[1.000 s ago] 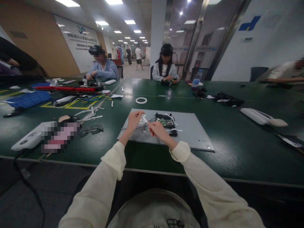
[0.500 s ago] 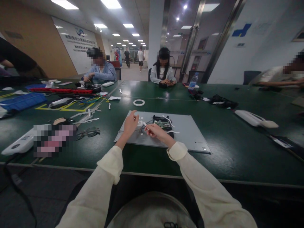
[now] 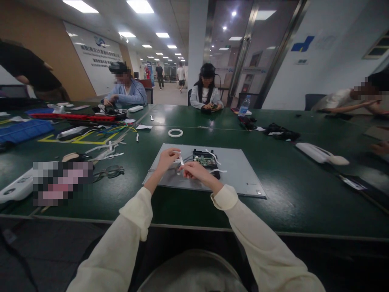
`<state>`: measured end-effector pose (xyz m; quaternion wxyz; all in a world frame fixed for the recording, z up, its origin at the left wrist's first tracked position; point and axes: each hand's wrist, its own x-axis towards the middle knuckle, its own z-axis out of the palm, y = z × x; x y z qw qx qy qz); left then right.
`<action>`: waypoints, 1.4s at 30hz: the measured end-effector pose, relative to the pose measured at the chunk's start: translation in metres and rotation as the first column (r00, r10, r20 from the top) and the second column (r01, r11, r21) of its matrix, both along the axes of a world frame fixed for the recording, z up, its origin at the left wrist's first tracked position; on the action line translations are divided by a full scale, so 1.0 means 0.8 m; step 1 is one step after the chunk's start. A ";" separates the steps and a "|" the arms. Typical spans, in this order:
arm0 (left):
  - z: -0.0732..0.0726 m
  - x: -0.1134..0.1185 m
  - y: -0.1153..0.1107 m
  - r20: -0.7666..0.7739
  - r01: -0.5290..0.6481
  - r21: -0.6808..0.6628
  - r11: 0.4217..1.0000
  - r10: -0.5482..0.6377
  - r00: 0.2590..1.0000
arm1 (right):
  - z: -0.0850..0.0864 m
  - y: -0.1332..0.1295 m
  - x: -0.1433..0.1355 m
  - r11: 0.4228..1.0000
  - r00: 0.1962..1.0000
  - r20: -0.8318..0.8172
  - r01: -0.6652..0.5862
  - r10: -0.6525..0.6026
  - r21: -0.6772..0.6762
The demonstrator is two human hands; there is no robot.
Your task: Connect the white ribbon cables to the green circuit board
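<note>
A short white strip is stretched between my two hands. My left hand pinches its upper end, and my right hand grips the lower end with closed fingers. Both hands are over a flat grey panel lying on the green table. On the panel, just beyond my right hand, sits a black holder with a green circuit board. White strips stick out from its right side. Grey cables run on the panel near my hands, partly hidden by them.
A white tape ring lies beyond the panel. To the left are loose white strips, glasses and a blue tray. A white device lies right. Several people are around the table.
My left hand has closed on the strip's upper end, where its fingers were raised apart from it before. The strip now stands more upright. The view has shifted slightly.
</note>
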<state>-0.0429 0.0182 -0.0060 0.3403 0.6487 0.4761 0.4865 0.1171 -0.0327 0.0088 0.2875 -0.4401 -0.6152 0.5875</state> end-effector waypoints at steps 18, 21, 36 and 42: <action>-0.016 0.003 0.001 -0.318 0.000 0.144 0.990 0.047 0.947 | 0.006 -0.007 0.012 0.700 0.784 0.478 -0.080 -0.395 0.709; -0.017 0.001 0.001 -0.329 -0.005 0.144 0.990 0.052 0.943 | -0.002 -0.006 0.010 0.644 0.788 0.511 -0.199 -0.344 0.739; -0.026 -0.002 0.006 -0.407 0.077 0.144 0.987 -0.012 0.913 | -0.021 -0.003 0.005 0.543 0.785 0.577 -0.390 -0.227 0.744; -0.025 -0.001 0.015 -0.517 0.139 0.183 0.973 -0.025 0.855 | -0.026 -0.001 0.006 0.547 0.797 0.558 -0.367 -0.232 0.752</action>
